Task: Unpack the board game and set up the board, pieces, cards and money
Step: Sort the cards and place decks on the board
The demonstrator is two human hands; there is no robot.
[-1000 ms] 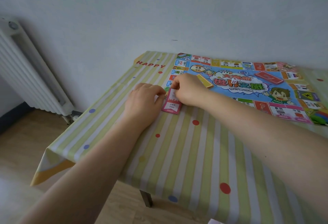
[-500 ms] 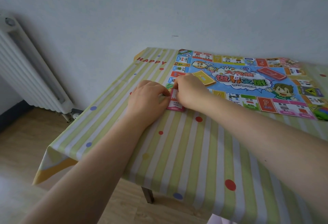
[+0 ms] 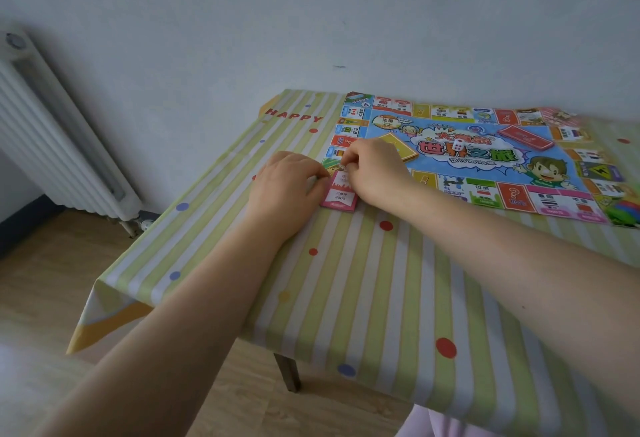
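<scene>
Both forearms extended forward over the near part of the desk (image 3: 363, 298), converging at a pink card stack (image 3: 339, 194) lying on the striped cloth just off the board's left edge. Left hand (image 3: 287, 183) knuckles up, fingers curled down against the stack's left side. Right hand (image 3: 375, 173) alongside, thumb and forefinger pinched together on something small at the stack's far end; nature of that item not discernible. Hands nearly touching above the stack.

Compared with half a second ago: same grip posture on both hands, hands still together at the same spot beside the board; stack's printed near end more exposed.

Farther back: game board (image 3: 485, 159) spread flat toward the desk's far right corner, yellow card deck (image 3: 401, 149) on it just behind the right hand, white die (image 3: 459, 145) at the board's centre, red card deck (image 3: 526, 136) beyond, nearer the far edge.
</scene>
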